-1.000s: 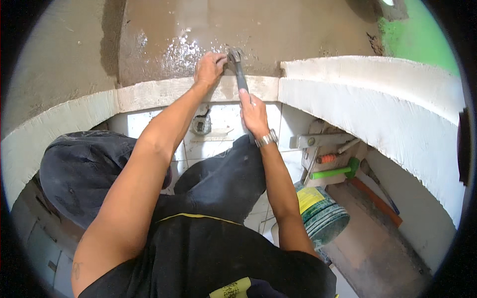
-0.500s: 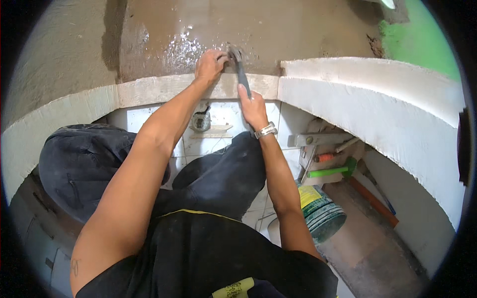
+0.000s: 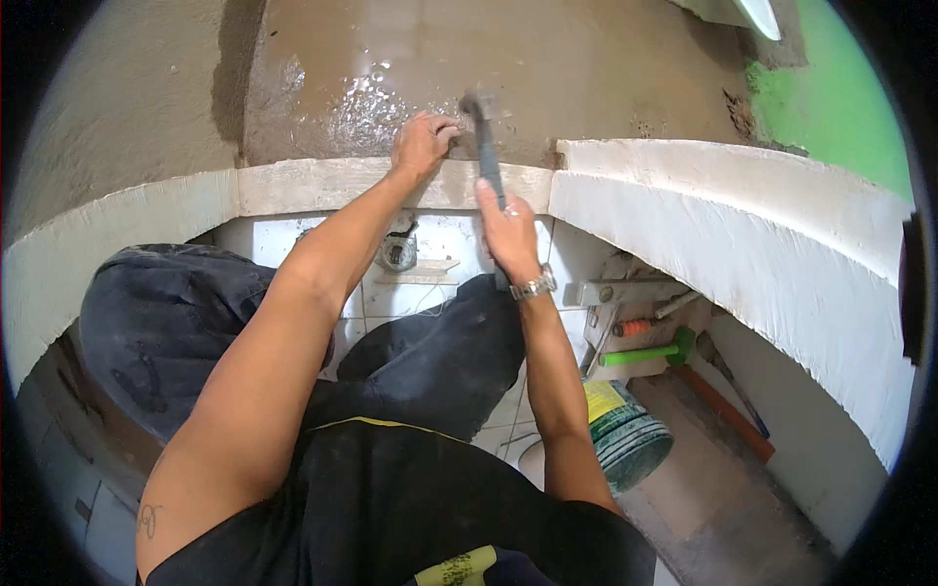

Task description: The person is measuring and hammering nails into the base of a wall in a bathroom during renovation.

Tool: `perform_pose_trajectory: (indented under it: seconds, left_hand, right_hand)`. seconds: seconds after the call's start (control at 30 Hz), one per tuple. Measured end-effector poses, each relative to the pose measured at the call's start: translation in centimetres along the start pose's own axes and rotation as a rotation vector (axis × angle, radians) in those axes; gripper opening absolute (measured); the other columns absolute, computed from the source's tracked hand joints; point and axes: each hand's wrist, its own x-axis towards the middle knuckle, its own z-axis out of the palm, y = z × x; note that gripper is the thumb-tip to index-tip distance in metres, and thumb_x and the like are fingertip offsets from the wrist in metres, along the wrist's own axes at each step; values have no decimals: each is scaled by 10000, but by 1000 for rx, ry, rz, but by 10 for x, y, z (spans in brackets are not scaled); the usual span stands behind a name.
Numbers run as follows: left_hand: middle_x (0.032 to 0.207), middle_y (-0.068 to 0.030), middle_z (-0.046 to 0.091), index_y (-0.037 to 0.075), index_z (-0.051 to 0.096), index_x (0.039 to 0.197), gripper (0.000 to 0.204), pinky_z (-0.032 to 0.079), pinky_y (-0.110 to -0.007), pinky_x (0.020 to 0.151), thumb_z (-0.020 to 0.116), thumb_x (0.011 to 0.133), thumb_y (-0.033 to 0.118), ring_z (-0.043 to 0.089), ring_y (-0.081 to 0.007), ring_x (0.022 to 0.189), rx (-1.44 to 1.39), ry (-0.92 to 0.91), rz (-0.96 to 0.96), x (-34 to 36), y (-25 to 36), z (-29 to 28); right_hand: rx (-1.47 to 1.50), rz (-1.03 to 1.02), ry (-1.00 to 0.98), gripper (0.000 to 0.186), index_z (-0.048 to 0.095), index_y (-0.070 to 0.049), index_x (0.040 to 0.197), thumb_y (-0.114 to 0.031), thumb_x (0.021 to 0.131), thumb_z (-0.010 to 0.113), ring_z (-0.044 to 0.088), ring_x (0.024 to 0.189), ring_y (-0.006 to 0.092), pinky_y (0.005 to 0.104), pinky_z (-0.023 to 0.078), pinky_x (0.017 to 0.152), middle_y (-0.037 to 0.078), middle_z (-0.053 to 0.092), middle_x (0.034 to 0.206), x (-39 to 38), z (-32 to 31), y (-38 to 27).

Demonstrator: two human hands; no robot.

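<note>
- Right hand (image 3: pixel 508 230), just above frame centre: closed around the dark handle of a hammer (image 3: pixel 486 146). The hammer head sits at upper centre, blurred, over the wet mortar bed (image 3: pixel 391 68).
- Left hand (image 3: pixel 422 145), upper centre and just left of the hammer head: fingers curled down at the back edge of the pale ledge (image 3: pixel 322 184), fingertips pressed to a small item at the mortar line. Whether it is a nail, chisel or chip cannot be told; the grip reads as a narrow pinch.
- Technique, as judged here: keep the strikes short and square to the held item, since the left fingertips lie just beside the hammer head. Hold the item low, let the wrist drive the tool, and keep the ledge edge clear of glancing blows.
- Risk: the mortar surface looks wet and glossy; a heavy strike may splash or dent it.
- Containers: a green-and-yellow bucket (image 3: pixel 625 435) stands at lower right, beside the person's right knee. Only its side and ribbed rim show; its contents cannot be seen.
- Near it, right of centre: a green-handled tool (image 3: pixel 645 354), an orange-handled tool (image 3: pixel 635 327) and a grey spirit level (image 3: pixel 625 291) lie together on the floor below the white curved wall (image 3: pixel 782 254).
- A floor drain (image 3: pixel 398 254) sits in the white tiles at centre.
</note>
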Motion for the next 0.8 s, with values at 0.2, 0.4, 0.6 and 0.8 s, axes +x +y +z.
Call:
perform_pose_trajectory:
  seconds: [0.2,0.4,0.6,0.8]
  left_hand:
    - [1042,-56,718,204,773,993,216,504,-400,901,683,864,354,642,-284,1007,27,36,-108,-3,6,-1]
    - [1028,-63,709,185,769,991,213,500,-397,916,683,866,335,627,-277,1041,-2,24,-95,-7,10,5]
    - [1051,-50,701,143,759,975,216,492,-388,931,678,867,311,611,-264,1059,-45,24,-28,-8,6,-5]
    - [973,-91,704,108,751,954,241,483,-400,919,686,855,318,630,-313,955,-2,63,-5,-6,3,-6]
  right_hand:
    - [350,-472,191,336,571,-44,796,-317,991,566,486,511,106,286,389,469,-4,513,585,-27,-6,-13]
    - [-57,-164,162,556,628,50,791,-460,990,533,590,580,327,413,461,580,202,572,591,13,27,47]
    - [130,9,72,557,594,4,753,-496,992,538,532,525,155,366,430,516,81,545,555,-17,1,-5]
    - [343,-312,155,320,641,22,930,-296,954,626,548,560,167,371,438,545,108,583,595,-41,-13,-51]
